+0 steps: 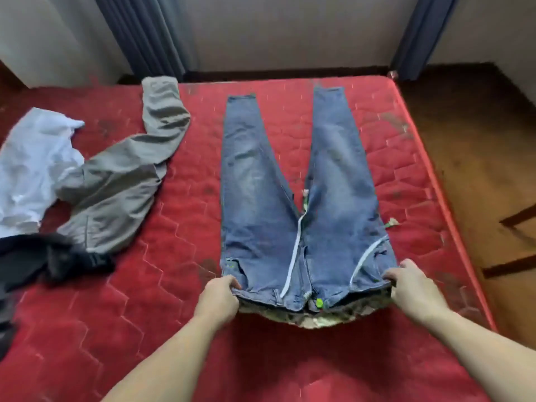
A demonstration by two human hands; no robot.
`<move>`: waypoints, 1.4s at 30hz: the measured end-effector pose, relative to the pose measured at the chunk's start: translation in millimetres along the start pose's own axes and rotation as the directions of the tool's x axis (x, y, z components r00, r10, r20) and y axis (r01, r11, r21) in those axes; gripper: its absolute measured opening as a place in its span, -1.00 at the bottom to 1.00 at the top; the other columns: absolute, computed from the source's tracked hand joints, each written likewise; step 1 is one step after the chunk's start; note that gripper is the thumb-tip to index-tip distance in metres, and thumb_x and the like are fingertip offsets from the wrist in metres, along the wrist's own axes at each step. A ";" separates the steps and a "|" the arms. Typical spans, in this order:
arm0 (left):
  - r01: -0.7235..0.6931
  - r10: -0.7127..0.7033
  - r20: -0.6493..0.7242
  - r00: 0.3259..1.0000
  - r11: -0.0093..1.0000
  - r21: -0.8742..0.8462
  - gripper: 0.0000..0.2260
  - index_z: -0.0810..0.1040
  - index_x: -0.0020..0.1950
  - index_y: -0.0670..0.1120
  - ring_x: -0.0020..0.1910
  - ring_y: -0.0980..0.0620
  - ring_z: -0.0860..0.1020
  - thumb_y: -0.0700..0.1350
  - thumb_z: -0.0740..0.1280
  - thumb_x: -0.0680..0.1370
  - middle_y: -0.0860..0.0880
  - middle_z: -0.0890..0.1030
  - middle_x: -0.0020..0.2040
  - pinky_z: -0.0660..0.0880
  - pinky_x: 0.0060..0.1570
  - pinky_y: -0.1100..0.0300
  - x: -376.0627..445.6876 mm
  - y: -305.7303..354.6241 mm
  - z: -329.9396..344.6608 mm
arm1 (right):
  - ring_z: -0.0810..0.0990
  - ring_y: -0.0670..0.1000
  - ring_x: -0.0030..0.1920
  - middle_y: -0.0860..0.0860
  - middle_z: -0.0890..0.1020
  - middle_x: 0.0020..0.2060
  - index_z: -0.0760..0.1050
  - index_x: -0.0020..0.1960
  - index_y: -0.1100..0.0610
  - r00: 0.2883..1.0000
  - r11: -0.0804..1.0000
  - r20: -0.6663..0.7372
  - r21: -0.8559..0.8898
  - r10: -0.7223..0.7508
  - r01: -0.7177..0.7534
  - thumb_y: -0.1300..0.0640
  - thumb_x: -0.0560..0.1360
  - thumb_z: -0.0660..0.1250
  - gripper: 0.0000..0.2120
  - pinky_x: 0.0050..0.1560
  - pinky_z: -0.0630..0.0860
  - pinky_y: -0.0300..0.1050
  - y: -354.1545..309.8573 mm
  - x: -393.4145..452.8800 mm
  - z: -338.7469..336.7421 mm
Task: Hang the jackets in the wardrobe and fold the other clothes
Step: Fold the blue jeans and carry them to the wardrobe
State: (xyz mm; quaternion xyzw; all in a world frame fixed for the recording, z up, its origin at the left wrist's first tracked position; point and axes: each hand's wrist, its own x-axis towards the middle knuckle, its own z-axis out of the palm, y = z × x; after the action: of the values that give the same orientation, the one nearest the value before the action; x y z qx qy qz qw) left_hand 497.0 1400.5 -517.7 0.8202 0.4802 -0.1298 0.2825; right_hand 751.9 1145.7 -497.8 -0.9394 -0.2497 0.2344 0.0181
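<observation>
Blue denim fills the middle of our view: a pair of jeans (293, 204) lies flat on the red quilted mattress (179, 285), its legs spread in a V toward the far edge and its waistband nearest to us. Our left hand (219, 297) grips the left corner of the waistband, fingers curled over the cloth, and our right hand (412, 288) grips the right corner the same way, so each grip is closed on the jeans. A pale patterned lining shows under the waistband between our hands, and a small green tag sits at the fly. To the left of the jeans, a little apart from them, a grey garment (121, 181) lies rumpled with one long sleeve or leg reaching toward the far side of the bed. Further left a crumpled white garment (32, 169) touches it, and a black garment (58, 262) lies at the near left, overlapping the grey one's lower edge. Beyond the bed hang dark blue curtains (145, 33) against a pale wall, and a brown wooden floor (478, 158) runs along the mattress on the right.
</observation>
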 end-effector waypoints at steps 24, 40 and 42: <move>-0.516 0.405 0.324 0.855 0.732 0.445 -0.69 0.37 0.17 0.13 0.13 -0.06 0.53 -0.06 0.22 0.43 0.05 0.54 0.08 0.32 0.00 0.07 -78.3 -80.1 148.4 | 0.56 0.12 0.05 -0.01 0.59 -0.06 0.25 0.04 -0.05 0.960 0.958 0.163 -0.138 -0.226 0.250 -0.05 0.39 0.18 -0.74 -0.06 0.40 0.00 13.5 -125.8 194.8; 0.185 -0.002 0.298 0.955 0.788 -0.587 -0.87 0.51 -0.18 -0.08 -0.42 0.10 0.61 -0.09 0.37 0.55 -0.04 0.61 -0.32 0.48 -0.36 0.26 -74.8 -24.4 177.7 | 0.50 -0.04 -0.45 0.04 0.55 -0.33 0.38 0.03 0.07 0.926 0.038 0.309 0.945 0.217 -0.324 0.03 0.61 0.23 -0.89 -0.39 0.41 -0.21 -26.6 -72.4 144.9; 0.271 -0.006 0.373 0.928 0.699 -0.662 -0.88 0.53 -0.17 -0.13 -0.45 0.06 0.61 -0.18 0.34 0.57 -0.11 0.61 -0.35 0.49 -0.46 0.28 -71.8 -33.2 175.4 | 0.44 -0.08 -0.52 0.03 0.52 -0.36 0.39 -0.01 0.07 0.963 0.139 0.177 0.968 0.201 -0.207 0.03 0.64 0.16 -0.87 -0.43 0.35 -0.25 -37.4 -55.5 118.9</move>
State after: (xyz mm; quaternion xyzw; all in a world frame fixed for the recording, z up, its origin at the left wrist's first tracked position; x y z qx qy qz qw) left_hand 442.3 1258.6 -635.6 0.5757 0.4977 -0.0992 0.6411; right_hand 638.7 1142.0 -574.0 -0.7305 0.0891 0.3419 0.5844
